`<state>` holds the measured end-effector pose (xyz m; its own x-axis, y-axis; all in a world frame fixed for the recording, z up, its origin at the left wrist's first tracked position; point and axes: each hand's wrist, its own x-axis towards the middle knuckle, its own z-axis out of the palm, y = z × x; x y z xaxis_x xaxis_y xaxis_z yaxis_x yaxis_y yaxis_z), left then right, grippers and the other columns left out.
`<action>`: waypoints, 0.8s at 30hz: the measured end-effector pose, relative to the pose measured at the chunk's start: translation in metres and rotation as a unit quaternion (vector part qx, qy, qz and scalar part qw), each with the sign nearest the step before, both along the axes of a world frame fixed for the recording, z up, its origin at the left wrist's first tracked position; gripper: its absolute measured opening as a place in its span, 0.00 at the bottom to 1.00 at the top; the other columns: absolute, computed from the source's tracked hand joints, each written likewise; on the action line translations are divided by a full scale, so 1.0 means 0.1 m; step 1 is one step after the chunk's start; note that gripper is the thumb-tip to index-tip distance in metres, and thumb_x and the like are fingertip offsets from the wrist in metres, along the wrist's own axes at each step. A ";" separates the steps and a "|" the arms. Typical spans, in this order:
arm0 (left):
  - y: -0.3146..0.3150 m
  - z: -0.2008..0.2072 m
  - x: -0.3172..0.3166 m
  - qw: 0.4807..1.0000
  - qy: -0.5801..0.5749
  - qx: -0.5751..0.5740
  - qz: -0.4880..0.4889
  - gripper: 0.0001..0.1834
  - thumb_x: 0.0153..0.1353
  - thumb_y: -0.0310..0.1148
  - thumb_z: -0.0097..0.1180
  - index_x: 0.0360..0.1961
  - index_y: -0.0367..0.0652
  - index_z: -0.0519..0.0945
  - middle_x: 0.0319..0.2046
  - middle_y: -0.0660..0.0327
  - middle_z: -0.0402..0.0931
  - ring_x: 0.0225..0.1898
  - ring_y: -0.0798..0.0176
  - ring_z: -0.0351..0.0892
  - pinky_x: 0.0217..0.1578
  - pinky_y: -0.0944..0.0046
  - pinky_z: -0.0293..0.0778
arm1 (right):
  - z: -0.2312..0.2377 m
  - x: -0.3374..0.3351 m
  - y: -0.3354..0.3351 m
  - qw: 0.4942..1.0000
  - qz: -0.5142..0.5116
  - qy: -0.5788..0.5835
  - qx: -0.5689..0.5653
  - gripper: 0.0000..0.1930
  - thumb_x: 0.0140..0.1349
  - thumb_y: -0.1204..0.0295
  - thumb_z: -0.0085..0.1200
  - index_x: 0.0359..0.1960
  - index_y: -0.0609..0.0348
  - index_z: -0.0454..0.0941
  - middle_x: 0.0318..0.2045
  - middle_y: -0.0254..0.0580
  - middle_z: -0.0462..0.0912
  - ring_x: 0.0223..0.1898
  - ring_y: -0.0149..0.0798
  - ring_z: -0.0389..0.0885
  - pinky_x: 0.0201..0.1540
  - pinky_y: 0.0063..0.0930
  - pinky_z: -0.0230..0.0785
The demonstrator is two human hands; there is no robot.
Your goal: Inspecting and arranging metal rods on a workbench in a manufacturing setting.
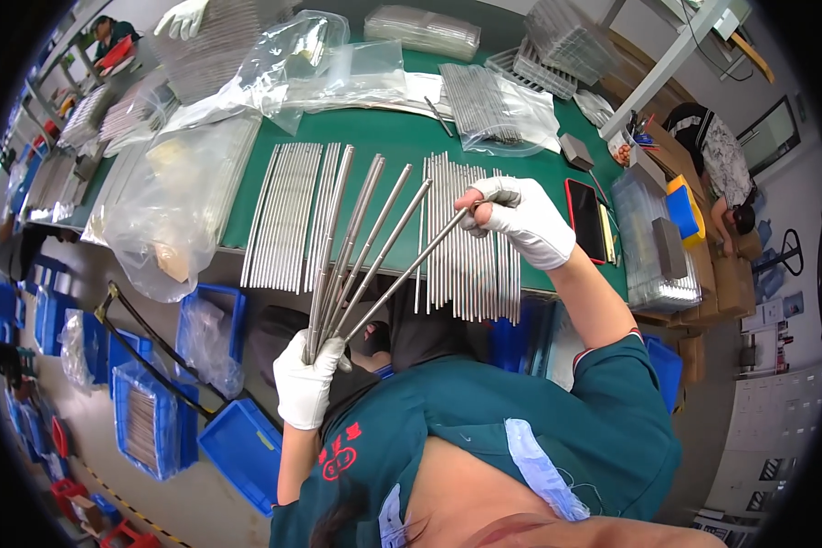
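Observation:
My left hand (306, 379), in a white glove, is closed around the lower ends of several thin metal rods (367, 215) that fan out upward over the table's front edge. In my right hand (525, 224), whose glove leaves the fingertips bare, thumb and finger pinch the upper end of the rightmost rod (402, 274). That rod leans away from the others, its lower end still at my left hand. A row of metal rods (281, 219) lies side by side on the green table (374, 132) to the left. Another row (470, 247) lies beneath and beside my right hand, overhanging the edge.
A phone with a red case (586, 219) and a grey block (575, 152) lie at the right. Plastic bags (169, 201) and bagged rods (489, 105) cover the left and back. Blue bins (242, 447) stand on the floor. A person (717, 164) bends over boxes at right.

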<state>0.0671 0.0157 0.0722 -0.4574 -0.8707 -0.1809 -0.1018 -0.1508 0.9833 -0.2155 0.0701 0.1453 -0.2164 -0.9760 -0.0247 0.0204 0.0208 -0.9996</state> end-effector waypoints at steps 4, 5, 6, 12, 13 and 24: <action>0.02 -0.03 0.05 1.000 -0.003 -0.012 -0.010 0.07 0.53 0.26 0.55 0.28 0.32 0.74 0.16 0.62 0.74 0.18 0.74 0.71 0.22 0.75 0.66 | 0.07 0.04 0.03 0.999 0.005 0.048 0.002 0.15 0.43 0.67 0.64 0.30 0.64 0.78 0.27 0.35 0.76 0.28 0.27 0.73 0.31 0.17 0.66; 0.02 -0.04 0.06 1.000 0.000 -0.013 -0.013 0.07 0.52 0.26 0.56 0.29 0.32 0.74 0.16 0.62 0.74 0.18 0.74 0.71 0.22 0.75 0.66 | 0.09 0.04 0.03 0.999 0.012 0.053 0.005 0.14 0.41 0.70 0.64 0.30 0.64 0.78 0.27 0.36 0.76 0.28 0.27 0.73 0.31 0.18 0.66; 0.02 -0.03 0.06 1.000 0.000 -0.013 -0.013 0.07 0.52 0.26 0.56 0.29 0.32 0.74 0.16 0.62 0.74 0.18 0.74 0.71 0.22 0.75 0.66 | 0.10 0.03 0.04 0.999 0.012 0.053 0.005 0.14 0.41 0.70 0.64 0.30 0.64 0.78 0.27 0.36 0.76 0.28 0.27 0.73 0.31 0.18 0.66; -0.02 0.02 0.15 0.998 -0.051 -0.041 -0.022 0.07 0.50 0.26 0.58 0.29 0.33 0.76 0.17 0.63 0.75 0.19 0.76 0.70 0.21 0.76 0.65 | 0.25 -0.09 0.03 0.859 0.117 0.462 -0.190 0.10 0.39 0.73 0.63 0.26 0.56 0.79 0.22 0.35 0.77 0.24 0.34 0.74 0.28 0.23 0.66; -0.02 0.03 0.16 0.998 -0.052 -0.040 -0.022 0.07 0.50 0.26 0.58 0.29 0.33 0.76 0.17 0.63 0.75 0.19 0.76 0.70 0.21 0.76 0.65 | 0.30 -0.07 0.04 0.834 0.123 0.506 -0.181 0.09 0.39 0.70 0.63 0.25 0.52 0.79 0.21 0.34 0.76 0.24 0.37 0.74 0.27 0.25 0.66; -0.05 0.03 0.18 0.996 -0.067 -0.055 -0.024 0.08 0.50 0.27 0.59 0.30 0.33 0.77 0.17 0.64 0.74 0.18 0.75 0.71 0.21 0.76 0.66 | 0.18 -0.05 0.09 0.850 0.150 0.489 -0.127 0.11 0.40 0.67 0.63 0.25 0.55 0.78 0.21 0.35 0.76 0.24 0.36 0.75 0.25 0.25 0.65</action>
